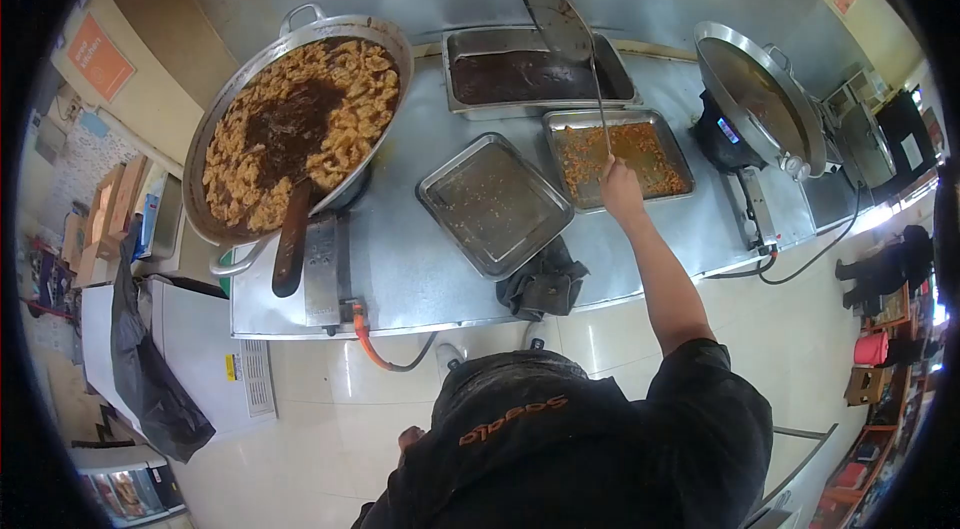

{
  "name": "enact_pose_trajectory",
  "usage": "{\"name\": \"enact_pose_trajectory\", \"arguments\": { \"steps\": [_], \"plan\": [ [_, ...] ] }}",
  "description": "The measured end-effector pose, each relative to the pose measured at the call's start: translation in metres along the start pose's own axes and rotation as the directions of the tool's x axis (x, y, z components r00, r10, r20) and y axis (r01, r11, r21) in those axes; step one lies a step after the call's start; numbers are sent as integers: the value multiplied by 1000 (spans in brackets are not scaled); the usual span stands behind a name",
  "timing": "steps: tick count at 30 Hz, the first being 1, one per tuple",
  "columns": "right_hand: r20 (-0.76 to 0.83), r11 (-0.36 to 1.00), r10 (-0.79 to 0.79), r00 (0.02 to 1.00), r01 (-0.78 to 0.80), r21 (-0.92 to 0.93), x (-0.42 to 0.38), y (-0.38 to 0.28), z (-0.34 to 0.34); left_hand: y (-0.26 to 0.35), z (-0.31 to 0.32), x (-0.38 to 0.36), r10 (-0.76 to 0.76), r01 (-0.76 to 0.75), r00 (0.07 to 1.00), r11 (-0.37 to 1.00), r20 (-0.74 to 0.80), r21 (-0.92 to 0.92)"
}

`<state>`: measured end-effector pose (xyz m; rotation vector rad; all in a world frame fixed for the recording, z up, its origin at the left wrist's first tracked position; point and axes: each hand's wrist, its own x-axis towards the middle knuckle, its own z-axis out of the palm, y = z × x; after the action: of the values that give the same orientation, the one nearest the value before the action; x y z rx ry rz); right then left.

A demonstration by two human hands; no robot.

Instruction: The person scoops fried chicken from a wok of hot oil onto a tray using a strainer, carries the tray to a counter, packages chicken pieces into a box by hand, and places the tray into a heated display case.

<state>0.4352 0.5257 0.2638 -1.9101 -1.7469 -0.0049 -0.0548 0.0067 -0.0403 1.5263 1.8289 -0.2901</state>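
Note:
My right hand (pixel 621 187) is closed around the thin handle of a large round skimmer (pixel 556 17). The skimmer's wide head is tilted up above a deep rectangular pan (pixel 462 101) of dark liquid. Under my right hand lies a shallow tray (pixel 685 191) with reddish-brown crumbly bits and oily liquid. To its left, a second tray (pixel 495 207) sits at an angle with a few crumbs on it. Low beside my body, my left hand (pixel 410 437) is mostly hidden; its fingers are not clear.
On the left, a big wok (pixel 398 34) holds fried pieces in dark liquid, with a wooden-handled utensil (pixel 291 239) resting in it. At right stands another wok (pixel 712 32) of brownish liquid. A dark cloth (pixel 543 281) lies at the front edge. Gas hoses (pixel 372 347) hang below.

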Motion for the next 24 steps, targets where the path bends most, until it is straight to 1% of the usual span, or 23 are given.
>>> {"name": "enact_pose_trajectory", "arguments": {
  "steps": [2, 5, 8, 9, 10, 11, 13, 15, 16, 17, 18, 19, 20, 22, 23, 24],
  "plan": [
    [12, 1000, 9, 1000, -10, 19, -10, 17, 23, 0, 9, -3, -38, 37, 999, 994, -10, -100],
    [30, 974, -198, 980, 200, -107, -5, 38, 32, 2, 13, 0, -67, 63, 998, 979, -13, -193],
    [41, 995, -102, 994, 103, -11, 17, 35, 21, 2, 4, 5, -90, 82, 996, 967, -22, -240],
    [146, 985, 59, 987, -82, 154, 20, 24, 7, 1, 1, 8, -98, 89, 995, 962, -25, -260],
    [274, 915, 195, 942, -275, 294, 22, 6, -13, 0, -3, 10, -105, 93, 994, 958, -30, -272],
    [413, 789, 300, 860, -467, 398, 22, -6, -22, -1, -7, 13, -109, 95, 993, 954, -36, -283],
    [360, 760, 160, 919, -348, 549, 14, 4, -4, -3, -17, 22, -100, 85, 994, 955, -40, -284],
    [440, 742, 260, 860, -469, 478, 9, 8, 17, -5, -26, 34, -74, 62, 996, 962, -38, -265],
    [434, 857, 117, 893, -312, 410, 1, 8, 9, -4, -29, 41, -63, 53, 997, 966, -34, -253],
    [458, 798, 200, 866, -415, 437, 1, 14, 23, -2, -33, 47, -52, 43, 998, 970, -33, -240],
    [528, 787, 152, 836, -426, 447, 1, 20, 32, 1, -34, 50, -49, 42, 998, 972, -25, -231],
    [507, 763, 31, 861, -348, 545, -5, 21, 28, 5, -38, 58, -44, 38, 999, 974, -22, -223],
    [500, 720, -21, 866, -333, 608, -8, 21, 27, 9, -41, 65, -42, 37, 999, 974, -19, -223],
    [540, 486, 30, 841, -484, 728, -9, 9, 20, 20, -47, 77, -43, 37, 999, 973, -18, -227],
    [604, 254, 107, 790, -609, 751, -8, -1, 8, 25, -51, 83, -46, 40, 999, 971, -18, -235],
    [607, 239, 119, 786, -616, 751, -9, 1, -7, 28, -54, 88, -49, 42, 999, 968, -19, -246]
  ]
}}
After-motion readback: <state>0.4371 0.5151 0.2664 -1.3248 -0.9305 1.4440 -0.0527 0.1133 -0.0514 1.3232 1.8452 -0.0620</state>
